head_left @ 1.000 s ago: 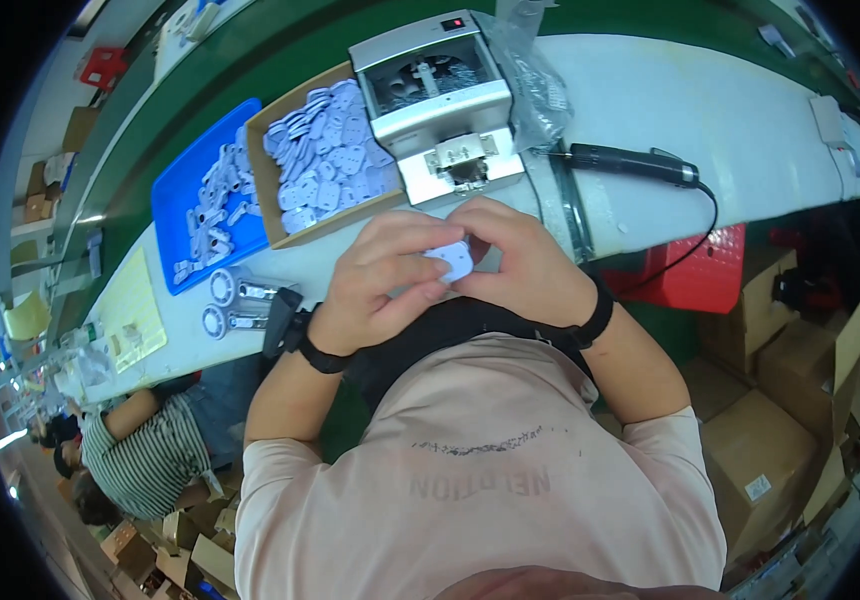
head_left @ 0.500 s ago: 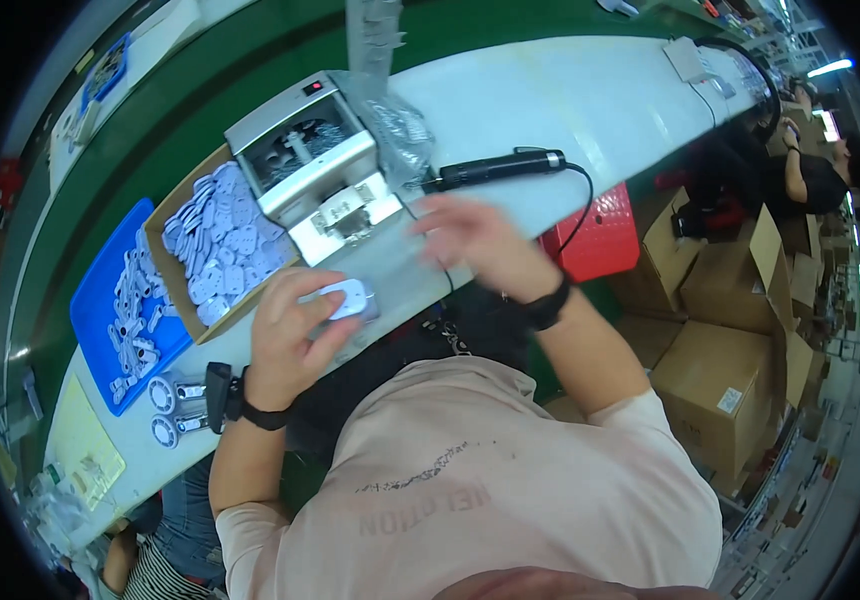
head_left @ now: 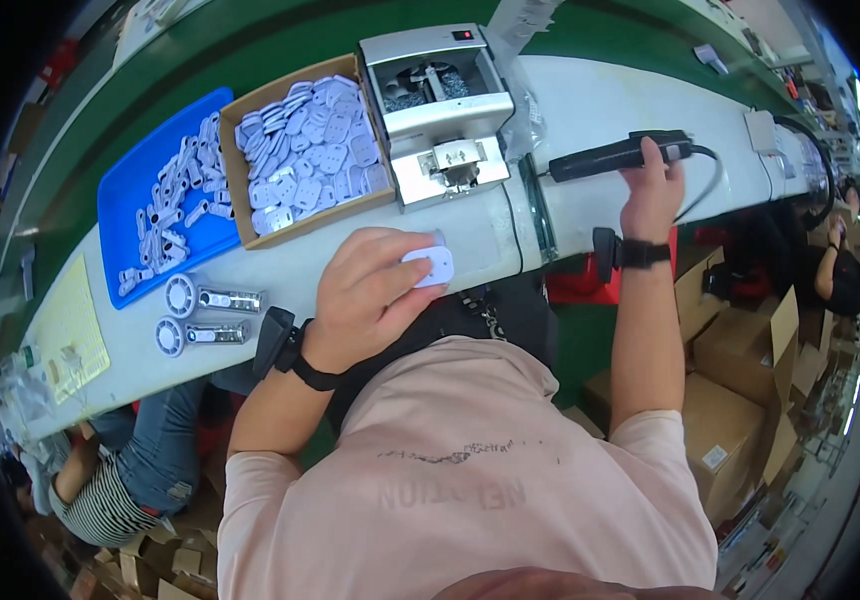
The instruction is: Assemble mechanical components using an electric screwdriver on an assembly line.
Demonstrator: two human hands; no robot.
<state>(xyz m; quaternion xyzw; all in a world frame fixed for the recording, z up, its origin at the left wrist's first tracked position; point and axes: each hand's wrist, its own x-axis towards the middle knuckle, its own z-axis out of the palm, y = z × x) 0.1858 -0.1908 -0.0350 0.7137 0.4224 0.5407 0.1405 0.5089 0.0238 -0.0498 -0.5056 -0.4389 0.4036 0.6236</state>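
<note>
My left hand pinches a small white rounded plastic cover with holes in its face, above the front edge of the bench. My right hand is stretched out to the right, its fingers closed round the rear of a black electric screwdriver. The tool's tip points left, and a cord leaves its back end. Between the hands and farther back stands a silver screw feeder with loose screws in its open top.
Left of the feeder, a cardboard box holds many white covers. Beside it, a blue tray carries slim plastic parts. Two small fan units lie in front. A red stool and cartons stand at right. Another person sits lower left.
My right hand has moved right from near the feeder and taken hold of the electric screwdriver. My left hand keeps the white cover. The whole view has shifted and turned.
</note>
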